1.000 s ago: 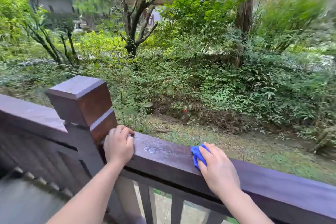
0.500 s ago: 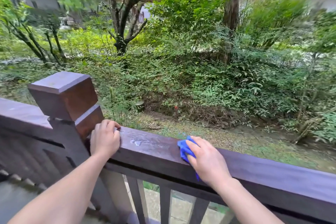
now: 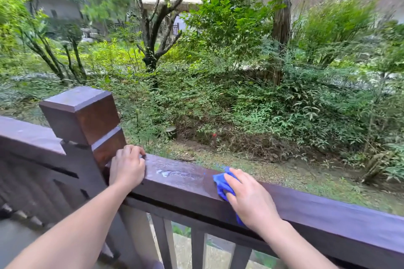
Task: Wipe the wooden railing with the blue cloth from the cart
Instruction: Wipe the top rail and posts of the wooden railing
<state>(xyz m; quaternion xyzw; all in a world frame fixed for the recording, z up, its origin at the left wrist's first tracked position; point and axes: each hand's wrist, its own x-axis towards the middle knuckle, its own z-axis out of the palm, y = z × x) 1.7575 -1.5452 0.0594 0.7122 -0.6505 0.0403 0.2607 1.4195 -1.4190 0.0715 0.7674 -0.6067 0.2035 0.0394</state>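
R hand [image 3: 251, 202] on blue cloth [image 3: 220, 182] atop wooden railing [image 3: 328, 217]

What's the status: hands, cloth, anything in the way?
Left hand grips wooden railing beside the post. Right hand presses blue cloth on the rail top. Pale patch between the hands, not yet wiped.

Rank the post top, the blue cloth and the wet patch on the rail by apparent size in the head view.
1. The post top, clearly largest.
2. The blue cloth, visible part only; the right hand covers the rest.
3. The wet patch, a thin smear.
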